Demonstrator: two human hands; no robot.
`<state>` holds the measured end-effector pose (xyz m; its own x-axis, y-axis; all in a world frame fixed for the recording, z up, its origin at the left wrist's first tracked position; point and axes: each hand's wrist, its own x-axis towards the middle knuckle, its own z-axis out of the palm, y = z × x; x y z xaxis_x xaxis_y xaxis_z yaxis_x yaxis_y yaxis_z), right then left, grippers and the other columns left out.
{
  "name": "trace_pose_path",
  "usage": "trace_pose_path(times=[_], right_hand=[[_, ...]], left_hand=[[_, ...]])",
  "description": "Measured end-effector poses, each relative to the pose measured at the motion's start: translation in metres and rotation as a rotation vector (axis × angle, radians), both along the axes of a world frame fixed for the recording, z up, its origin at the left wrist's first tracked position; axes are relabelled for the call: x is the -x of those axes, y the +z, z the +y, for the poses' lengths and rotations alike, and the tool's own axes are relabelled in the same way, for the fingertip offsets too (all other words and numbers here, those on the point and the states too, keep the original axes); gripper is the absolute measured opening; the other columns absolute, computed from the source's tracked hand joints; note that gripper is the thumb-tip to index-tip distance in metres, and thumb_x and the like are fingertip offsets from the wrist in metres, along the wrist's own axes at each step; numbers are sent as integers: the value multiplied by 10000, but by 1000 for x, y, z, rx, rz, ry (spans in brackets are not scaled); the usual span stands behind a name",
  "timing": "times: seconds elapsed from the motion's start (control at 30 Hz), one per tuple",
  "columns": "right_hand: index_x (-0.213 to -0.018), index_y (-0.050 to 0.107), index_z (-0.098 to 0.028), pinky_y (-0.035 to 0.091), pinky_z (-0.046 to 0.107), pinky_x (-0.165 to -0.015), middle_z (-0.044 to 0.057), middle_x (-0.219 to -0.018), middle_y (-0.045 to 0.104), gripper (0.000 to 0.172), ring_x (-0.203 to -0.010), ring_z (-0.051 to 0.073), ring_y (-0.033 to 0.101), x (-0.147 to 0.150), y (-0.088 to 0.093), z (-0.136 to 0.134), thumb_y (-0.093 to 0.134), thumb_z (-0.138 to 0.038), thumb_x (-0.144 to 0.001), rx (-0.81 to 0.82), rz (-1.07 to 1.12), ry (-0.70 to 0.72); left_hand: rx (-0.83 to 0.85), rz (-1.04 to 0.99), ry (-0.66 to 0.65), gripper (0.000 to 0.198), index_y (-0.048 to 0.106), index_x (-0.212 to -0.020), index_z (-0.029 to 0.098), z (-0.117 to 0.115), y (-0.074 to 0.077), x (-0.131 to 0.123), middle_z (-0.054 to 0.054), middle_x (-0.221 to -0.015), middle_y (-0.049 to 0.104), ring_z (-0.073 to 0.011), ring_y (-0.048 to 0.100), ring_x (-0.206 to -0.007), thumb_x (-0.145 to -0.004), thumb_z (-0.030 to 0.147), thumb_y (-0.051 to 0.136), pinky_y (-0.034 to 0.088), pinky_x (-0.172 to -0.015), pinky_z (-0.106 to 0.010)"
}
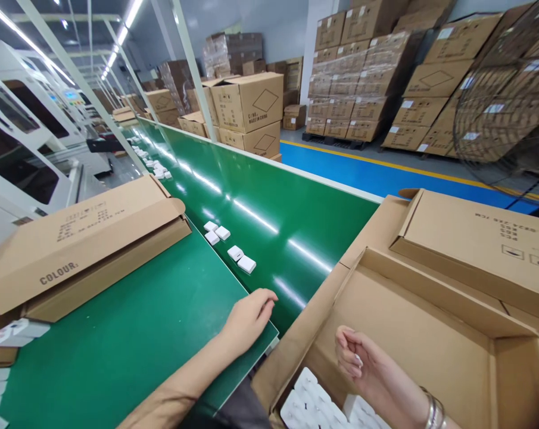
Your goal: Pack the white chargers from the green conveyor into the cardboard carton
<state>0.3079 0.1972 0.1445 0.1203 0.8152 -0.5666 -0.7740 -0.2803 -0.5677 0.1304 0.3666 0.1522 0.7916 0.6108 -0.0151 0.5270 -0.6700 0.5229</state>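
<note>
My left hand is over the front corner of the green work table, beside the conveyor belt. Its fingers are curled together, and their inner side is hidden. Above the open cardboard box, my right hand is closed, palm side partly showing, with a small white bit at the fingers that I cannot make out. Below it, white square plastic pieces lie in rows in the box's near corner. Several similar white pieces rest on the belt's near edge, beyond my left hand.
A cardboard box lies on the table at left, with white pieces beside it. Another carton stands behind the open box. Stacked cartons line the belt's far side. A fan is at right.
</note>
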Motion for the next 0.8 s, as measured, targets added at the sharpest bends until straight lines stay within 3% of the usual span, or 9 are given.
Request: trace_pose_path(times=[0.13, 0.27, 0.37, 0.53, 0.7, 0.8], right_hand=[[-596, 555, -194, 271, 222, -505, -56, -574, 305, 395, -539, 104, 191, 0, -3, 3, 708, -540, -711, -7, -90, 16], [-598, 555, -198, 256, 230, -495, -62, -549, 307, 416, -523, 101, 202, -2, -1, 5, 693, -575, -706, -22, -160, 67], [-603, 550, -200, 249, 232, -497, -69, -532, 316, 437, -514, 96, 221, -3, 3, 7, 691, -605, -684, -37, -206, 79], [-565, 533, -195, 198, 241, -473, -77, -500, 306, 454, -490, 88, 212, 0, 6, 9, 677, -613, -668, -54, -221, 86], [-550, 535, -202, 185, 243, -467, -76, -476, 305, 407, -487, 95, 214, 4, 5, 11, 652, -578, -651, -53, -251, 113], [-540, 533, -210, 204, 242, -463, -71, -479, 322, 390, -487, 101, 225, 2, 3, 12, 648, -575, -618, -23, -274, 129]], left_hand=[[-233, 335, 42, 412, 526, -1140, 216, 50, 3, -18, -77, -1141, 588, -201, 563, -1061, -831, -17, 385, 493, -845, -318], [-276, 438, 22, 446, 565, -1025, 185, 82, -3, -35, -111, -1092, 579, -259, 508, -1103, -705, -108, 463, 466, -874, -372], [-293, 498, -21, 459, 564, -1014, 195, 91, -6, -39, -104, -1113, 567, -265, 474, -1137, -679, -113, 502, 442, -902, -376], [-332, 578, 1, 563, 492, -1185, 191, 107, -1, -31, -150, -1274, 488, -298, 427, -1209, -706, -105, 470, 426, -920, -408], [-287, 651, -33, 461, 533, -1084, 193, 125, 7, -27, -83, -1056, 594, -213, 572, -1028, -721, -85, 474, 460, -856, -307], [-292, 674, -42, 339, 535, -1035, 194, 121, 13, -30, -80, -1030, 585, -222, 591, -1001, -762, -5, 503, 477, -833, -321]])
